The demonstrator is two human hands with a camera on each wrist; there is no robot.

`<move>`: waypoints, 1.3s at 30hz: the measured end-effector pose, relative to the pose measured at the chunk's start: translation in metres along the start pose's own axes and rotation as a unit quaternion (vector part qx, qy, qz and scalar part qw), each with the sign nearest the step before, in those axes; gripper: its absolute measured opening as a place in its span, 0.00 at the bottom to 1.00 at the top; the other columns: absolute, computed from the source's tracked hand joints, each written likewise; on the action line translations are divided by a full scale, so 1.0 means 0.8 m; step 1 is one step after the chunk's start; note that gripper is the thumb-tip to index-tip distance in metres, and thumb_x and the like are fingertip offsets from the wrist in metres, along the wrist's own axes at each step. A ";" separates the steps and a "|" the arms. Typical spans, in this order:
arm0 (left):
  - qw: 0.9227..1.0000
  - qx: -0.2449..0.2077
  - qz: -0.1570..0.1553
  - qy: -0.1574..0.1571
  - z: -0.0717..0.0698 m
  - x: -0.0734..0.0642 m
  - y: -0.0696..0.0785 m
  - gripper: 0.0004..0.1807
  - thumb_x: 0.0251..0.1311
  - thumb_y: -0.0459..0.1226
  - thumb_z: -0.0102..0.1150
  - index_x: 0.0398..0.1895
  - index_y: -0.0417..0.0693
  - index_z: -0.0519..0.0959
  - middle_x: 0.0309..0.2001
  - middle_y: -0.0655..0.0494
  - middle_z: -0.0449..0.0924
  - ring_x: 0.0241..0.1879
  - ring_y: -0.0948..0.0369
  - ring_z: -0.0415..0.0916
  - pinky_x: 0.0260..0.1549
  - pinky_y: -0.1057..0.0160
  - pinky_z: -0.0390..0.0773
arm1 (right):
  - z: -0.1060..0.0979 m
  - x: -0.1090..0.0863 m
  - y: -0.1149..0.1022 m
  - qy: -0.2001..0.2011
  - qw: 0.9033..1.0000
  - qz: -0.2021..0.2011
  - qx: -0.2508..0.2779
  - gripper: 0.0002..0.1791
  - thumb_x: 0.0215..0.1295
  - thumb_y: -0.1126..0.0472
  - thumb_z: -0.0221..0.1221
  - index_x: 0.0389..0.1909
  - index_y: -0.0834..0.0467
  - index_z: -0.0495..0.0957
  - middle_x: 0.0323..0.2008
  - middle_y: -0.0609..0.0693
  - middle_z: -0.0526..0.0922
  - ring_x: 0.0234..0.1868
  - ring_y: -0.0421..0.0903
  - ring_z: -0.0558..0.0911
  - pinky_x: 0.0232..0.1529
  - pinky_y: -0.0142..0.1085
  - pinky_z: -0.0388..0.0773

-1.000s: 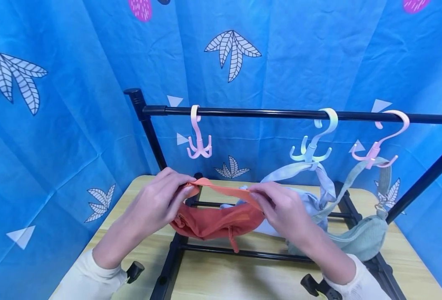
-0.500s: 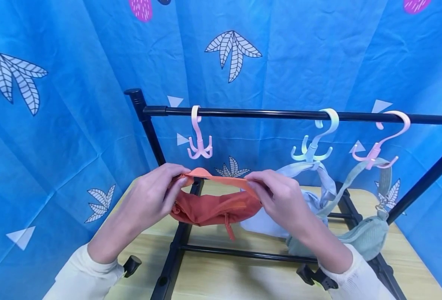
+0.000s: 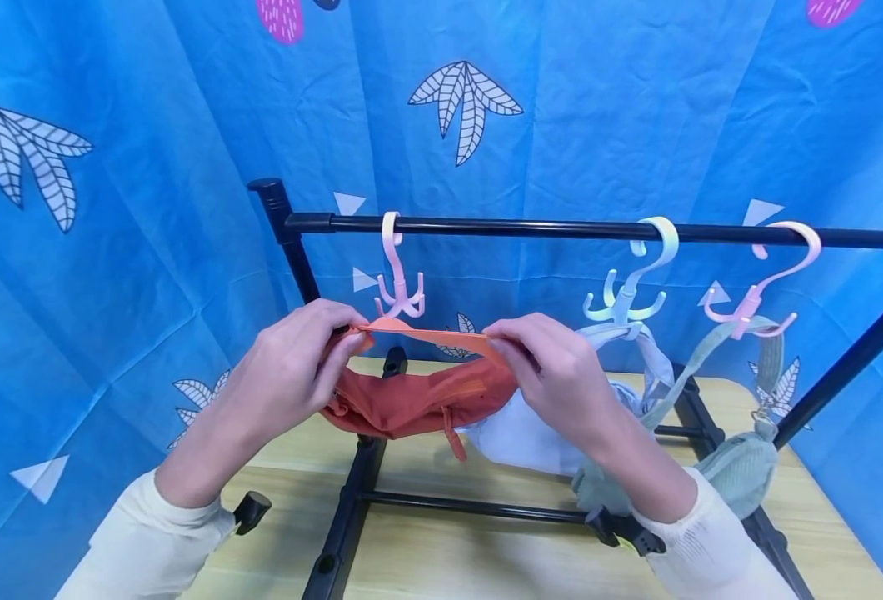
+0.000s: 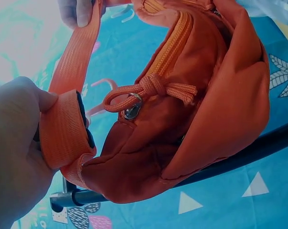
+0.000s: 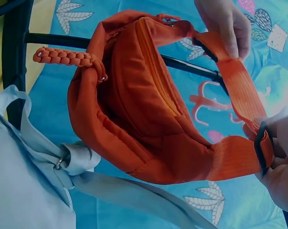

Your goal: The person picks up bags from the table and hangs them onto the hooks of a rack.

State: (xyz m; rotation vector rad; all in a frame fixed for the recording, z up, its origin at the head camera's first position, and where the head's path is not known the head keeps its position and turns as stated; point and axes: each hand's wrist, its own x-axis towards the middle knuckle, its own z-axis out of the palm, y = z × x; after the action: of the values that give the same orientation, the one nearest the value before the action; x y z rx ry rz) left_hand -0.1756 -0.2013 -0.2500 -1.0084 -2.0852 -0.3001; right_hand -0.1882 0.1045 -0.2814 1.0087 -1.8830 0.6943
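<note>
A rust-orange waist bag [image 3: 411, 404] hangs below its orange strap [image 3: 445, 337]. My left hand [image 3: 287, 358] pinches the strap at its left end, where it is doubled over in the left wrist view. My right hand [image 3: 561, 375] pinches it at the other end, beside a black buckle [image 5: 263, 148] in the right wrist view. Between the hands the strap is stretched nearly level. Just behind it is a pink four-pronged hook [image 3: 395, 275], its lower prongs partly overlapped by the strap. A knotted cord pull [image 4: 153, 88] and a braided one [image 5: 62, 56] hang from the bag.
The hook hangs on a black rail [image 3: 516, 227]. Right of it, a pale blue hook [image 3: 625, 304] carries a light blue bag [image 3: 524, 442], and another pink hook [image 3: 745, 308] carries a sage green bag [image 3: 737, 471]. A black rack base stands on the wooden table [image 3: 441, 558].
Both hands have risen and shifted slightly left with the waist bag, bringing the strap up to the left pink hook's lower prongs. The hooks and the other bags stay nearly in place.
</note>
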 end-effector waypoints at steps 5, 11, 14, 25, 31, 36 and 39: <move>1.000 -0.003 -0.002 -0.005 -0.004 0.007 -0.004 0.15 0.60 0.28 0.70 0.49 0.38 0.80 0.40 0.46 0.85 0.34 0.57 0.81 0.31 0.58 0.88 | -0.001 0.007 0.002 0.006 1.000 -0.003 -0.008 0.15 0.56 0.74 0.72 0.45 0.64 0.86 0.38 0.57 0.90 0.39 0.49 0.89 0.39 0.41 0.89; 1.000 0.009 -0.009 -0.008 -0.008 0.009 -0.009 0.15 0.61 0.29 0.70 0.50 0.37 0.79 0.41 0.45 0.85 0.37 0.55 0.83 0.35 0.56 0.89 | 0.000 0.017 0.005 0.007 1.000 -0.010 -0.014 0.14 0.58 0.72 0.72 0.45 0.64 0.86 0.38 0.58 0.90 0.39 0.50 0.89 0.41 0.42 0.90; 1.000 0.010 -0.007 -0.002 -0.010 0.011 -0.011 0.15 0.61 0.27 0.70 0.50 0.37 0.80 0.41 0.45 0.85 0.38 0.54 0.83 0.37 0.53 0.90 | 0.001 0.022 0.008 0.013 1.000 -0.016 -0.018 0.13 0.58 0.72 0.72 0.44 0.65 0.86 0.37 0.58 0.89 0.38 0.50 0.89 0.41 0.42 0.90; 1.000 0.025 -0.013 0.007 -0.014 0.019 -0.019 0.14 0.62 0.27 0.68 0.51 0.37 0.82 0.40 0.45 0.87 0.38 0.52 0.82 0.37 0.53 0.84 | 0.000 0.039 0.011 0.001 0.999 -0.020 -0.049 0.12 0.63 0.70 0.70 0.48 0.65 0.85 0.40 0.59 0.89 0.41 0.53 0.88 0.45 0.45 0.90; 0.999 0.030 -0.008 0.009 -0.018 0.021 -0.026 0.13 0.64 0.27 0.67 0.51 0.36 0.82 0.39 0.45 0.86 0.39 0.51 0.82 0.39 0.52 0.83 | 0.004 0.048 0.016 0.010 0.998 -0.036 -0.043 0.12 0.64 0.70 0.68 0.48 0.66 0.85 0.39 0.60 0.88 0.40 0.52 0.87 0.44 0.45 0.90; 0.999 0.029 -0.012 0.007 -0.019 0.022 -0.032 0.11 0.65 0.27 0.66 0.50 0.36 0.82 0.38 0.44 0.85 0.39 0.50 0.81 0.40 0.53 0.82 | 0.006 0.052 0.018 0.007 0.998 -0.040 -0.050 0.11 0.66 0.69 0.68 0.48 0.66 0.84 0.40 0.60 0.88 0.41 0.52 0.88 0.45 0.44 0.90; 1.000 0.028 -0.007 0.008 -0.019 0.023 -0.035 0.11 0.65 0.27 0.65 0.50 0.36 0.82 0.37 0.44 0.85 0.39 0.50 0.80 0.38 0.54 0.81 | 0.008 0.055 0.021 0.004 0.998 -0.043 -0.053 0.10 0.67 0.69 0.67 0.48 0.66 0.84 0.40 0.60 0.88 0.41 0.52 0.87 0.46 0.44 0.90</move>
State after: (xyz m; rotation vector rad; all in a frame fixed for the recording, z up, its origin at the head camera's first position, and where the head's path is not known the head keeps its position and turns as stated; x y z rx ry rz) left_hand -0.1949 -0.2173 -0.2231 -0.9555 -2.0748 -0.2545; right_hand -0.2181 0.0920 -0.2468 1.0109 -1.8378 0.5405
